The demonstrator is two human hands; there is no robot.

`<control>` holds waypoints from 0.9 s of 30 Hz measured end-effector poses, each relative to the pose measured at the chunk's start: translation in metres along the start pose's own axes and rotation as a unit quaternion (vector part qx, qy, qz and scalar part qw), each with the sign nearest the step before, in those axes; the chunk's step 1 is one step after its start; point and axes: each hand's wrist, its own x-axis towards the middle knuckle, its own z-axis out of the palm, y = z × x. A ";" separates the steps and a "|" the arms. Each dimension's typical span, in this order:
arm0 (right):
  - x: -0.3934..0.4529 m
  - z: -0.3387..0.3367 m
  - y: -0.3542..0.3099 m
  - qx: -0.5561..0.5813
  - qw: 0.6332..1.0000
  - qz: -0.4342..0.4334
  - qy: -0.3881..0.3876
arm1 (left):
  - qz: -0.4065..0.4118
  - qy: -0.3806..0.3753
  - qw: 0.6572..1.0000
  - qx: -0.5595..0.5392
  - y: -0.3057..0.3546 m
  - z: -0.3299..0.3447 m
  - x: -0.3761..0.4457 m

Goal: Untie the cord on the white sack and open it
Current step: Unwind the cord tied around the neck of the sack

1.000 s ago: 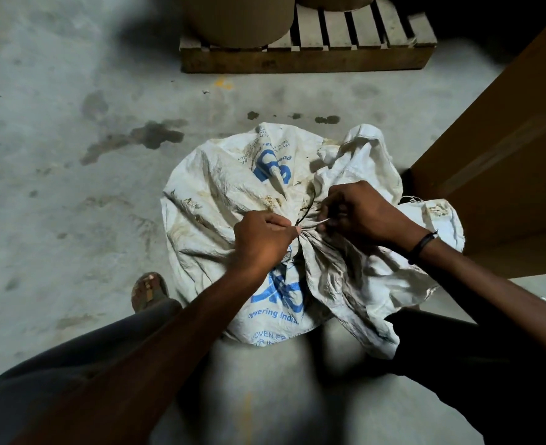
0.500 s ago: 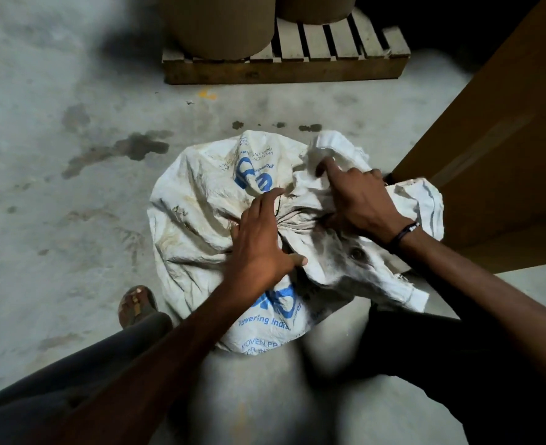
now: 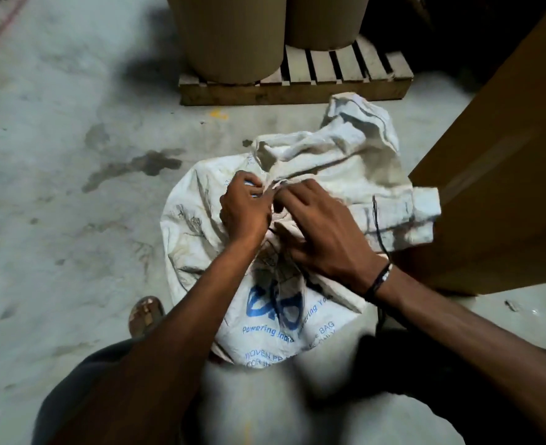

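While the white sack (image 3: 201,239) stands on the concrete floor (image 3: 56,220) just before a wooden pallet (image 3: 297,88), both hands work at its gathered neck. Left hand (image 3: 244,208): fingers curled, gripping a fold of sack fabric. Right hand (image 3: 323,236): fingers loosely bent, fingertips pinching fabric at the same fold. Loosened top flap lies toward the brown cardboard box (image 3: 506,155). A thin dark cord (image 3: 376,220) trails near the right wrist; its ends cannot be traced.
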 end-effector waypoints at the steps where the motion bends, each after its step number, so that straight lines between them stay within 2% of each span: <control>1: -0.007 0.005 -0.009 -0.008 0.999 0.030 -0.017 | -0.048 0.016 0.998 -0.032 0.002 -0.001 0.005; 3: -0.021 0.020 -0.013 -0.001 0.982 0.172 -0.084 | -0.117 0.043 0.990 -0.067 0.005 -0.004 0.012; 5: -0.025 0.028 0.000 0.086 0.931 0.313 -0.165 | -0.143 0.052 0.983 -0.105 0.005 -0.005 0.016; 6: -0.025 0.031 0.009 0.147 0.907 0.349 -0.186 | -0.146 0.049 0.981 -0.121 0.004 -0.005 0.017; 7: -0.024 0.032 0.017 0.185 0.902 0.349 -0.177 | -0.148 0.043 0.979 -0.133 0.003 -0.006 0.019; 10: -0.009 0.038 0.033 0.183 0.941 0.275 -0.074 | -0.155 -0.007 0.977 -0.150 0.000 -0.012 0.028; 14: 0.017 0.050 0.043 0.188 0.954 0.232 -0.035 | -0.167 -0.041 0.969 -0.180 -0.002 -0.033 0.042; 17: 0.036 0.054 0.051 0.172 0.966 0.192 -0.025 | -0.168 -0.113 0.969 -0.144 -0.008 -0.047 0.048; 19: 0.047 0.059 0.054 0.177 0.969 0.167 -0.047 | -0.146 -0.177 0.967 -0.105 -0.015 -0.050 0.049; 20: 0.052 0.061 0.053 0.189 0.967 0.161 -0.055 | -0.128 -0.185 0.971 -0.078 -0.018 -0.049 0.048; 21: 0.056 0.062 0.051 0.202 0.965 0.159 -0.058 | -0.105 -0.170 0.979 -0.047 -0.021 -0.048 0.047; 23: 0.057 0.065 0.046 0.222 0.960 0.164 -0.054 | -0.059 -0.093 0.994 -0.006 -0.027 -0.043 0.045; 27: 0.047 0.070 0.038 0.200 0.964 0.164 -0.060 | -0.044 -0.004 0.999 -0.008 -0.030 -0.033 0.049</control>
